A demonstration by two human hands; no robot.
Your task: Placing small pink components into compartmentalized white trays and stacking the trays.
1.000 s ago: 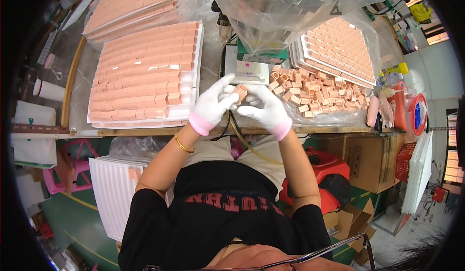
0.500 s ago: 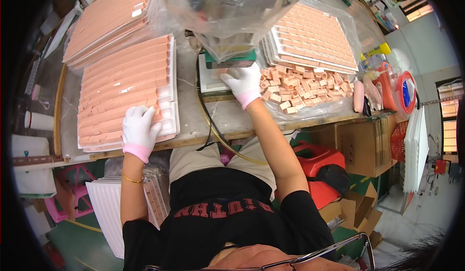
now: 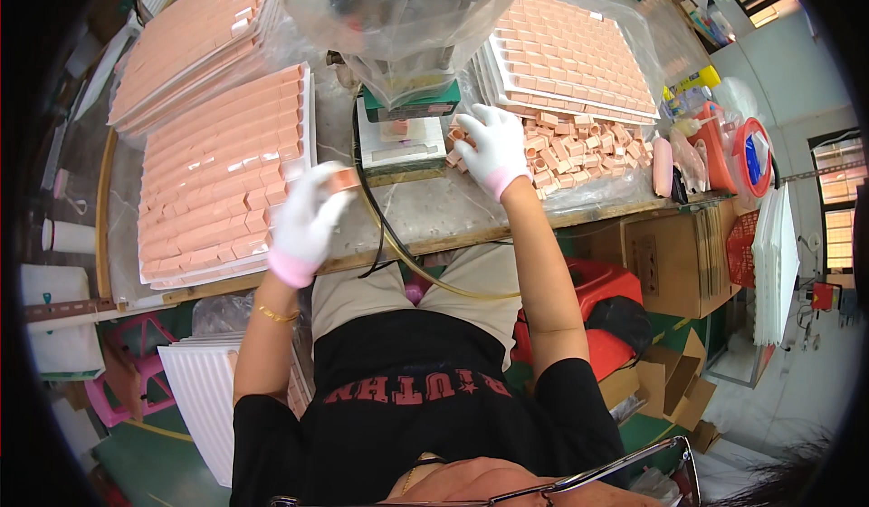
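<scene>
My left hand [image 3: 306, 226], in a white glove with a pink cuff, pinches a small peach-coloured hollow block [image 3: 344, 180] by the front edge of the tray. That tray [image 3: 309, 127] is white and holds rows of similar peach blocks. My right hand [image 3: 496, 149], gloved alike, hovers at the left side of a heap of loose peach blocks [image 3: 579, 149]. Its fingers are apart, and I see nothing in them. Between my hands stands a machine wrapped in clear plastic [image 3: 394, 36], with a green head [image 3: 412, 102] over a white plate [image 3: 389, 149]. A peach piece [image 3: 398, 131] lies on that plate.
Stacked trays of peach blocks [image 3: 190, 45] stand at the far left, with another stack [image 3: 579, 50] at the far right. A black cable [image 3: 358, 136] and a yellowish hose [image 3: 412, 267] run past the table's front edge. A red basket [image 3: 759, 167] sits at right.
My left hand has lifted from the tray and moved right, now holding a block. My right hand has left the machine's plate and moved right to the loose heap.
</scene>
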